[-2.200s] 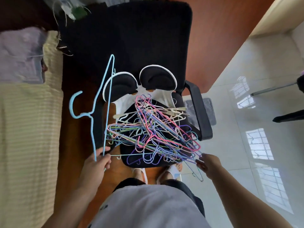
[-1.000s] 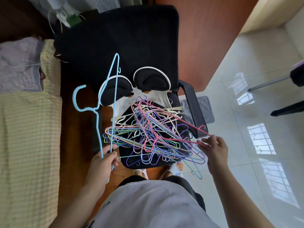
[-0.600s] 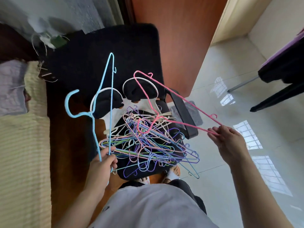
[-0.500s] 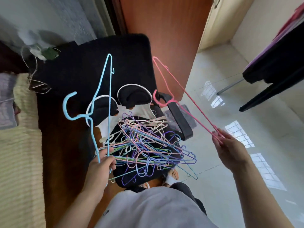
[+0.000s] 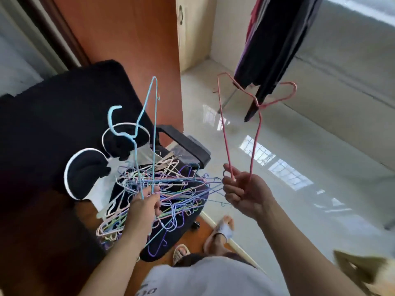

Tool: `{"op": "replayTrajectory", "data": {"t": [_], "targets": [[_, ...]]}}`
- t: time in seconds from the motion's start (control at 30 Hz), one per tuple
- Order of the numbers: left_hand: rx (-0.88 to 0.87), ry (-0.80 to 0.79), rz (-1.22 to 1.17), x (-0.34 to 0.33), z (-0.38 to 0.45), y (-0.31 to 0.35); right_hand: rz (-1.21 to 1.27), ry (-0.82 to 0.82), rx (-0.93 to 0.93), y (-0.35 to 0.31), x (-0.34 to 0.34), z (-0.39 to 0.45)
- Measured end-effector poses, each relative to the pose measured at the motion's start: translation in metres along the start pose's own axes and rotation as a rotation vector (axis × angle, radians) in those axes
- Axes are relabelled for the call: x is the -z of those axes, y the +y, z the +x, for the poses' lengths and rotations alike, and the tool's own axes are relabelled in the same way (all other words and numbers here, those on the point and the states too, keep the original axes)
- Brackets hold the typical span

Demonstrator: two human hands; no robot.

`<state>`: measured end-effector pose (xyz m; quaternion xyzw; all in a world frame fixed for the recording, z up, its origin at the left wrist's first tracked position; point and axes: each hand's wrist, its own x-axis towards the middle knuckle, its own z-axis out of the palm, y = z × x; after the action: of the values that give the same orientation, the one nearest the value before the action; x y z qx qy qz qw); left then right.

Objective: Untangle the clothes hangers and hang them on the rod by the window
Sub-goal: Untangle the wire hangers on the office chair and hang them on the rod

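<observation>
Your right hand [image 5: 245, 194] pinches one end of the pink hanger [image 5: 255, 133], fingers curled round the wire; it stands up clear of the pile w/ its hook [image 5: 286, 94] up top right, near the dark clothes [image 5: 269, 45] hanging there. Your left hand [image 5: 144, 207] grips the light blue hanger [image 5: 136, 137] by its lower end, upright, hook pointing left. Just under that hand the tangled hangers [image 5: 162, 189] lie on the black chair [image 5: 53, 124] seat. The rod isn't visible.
</observation>
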<state>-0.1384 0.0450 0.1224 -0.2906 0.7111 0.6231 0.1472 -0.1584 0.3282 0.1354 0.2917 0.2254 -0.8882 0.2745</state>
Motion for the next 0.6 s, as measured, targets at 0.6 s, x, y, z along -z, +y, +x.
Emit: {"op": "replayTrajectory", "data": {"t": [0.6], "targets": [[-0.182, -0.539, 0.264, -0.386, -0.081, 0.189, -0.503, 0.774, 0.636, -0.248, 0.173, -0.252]]}}
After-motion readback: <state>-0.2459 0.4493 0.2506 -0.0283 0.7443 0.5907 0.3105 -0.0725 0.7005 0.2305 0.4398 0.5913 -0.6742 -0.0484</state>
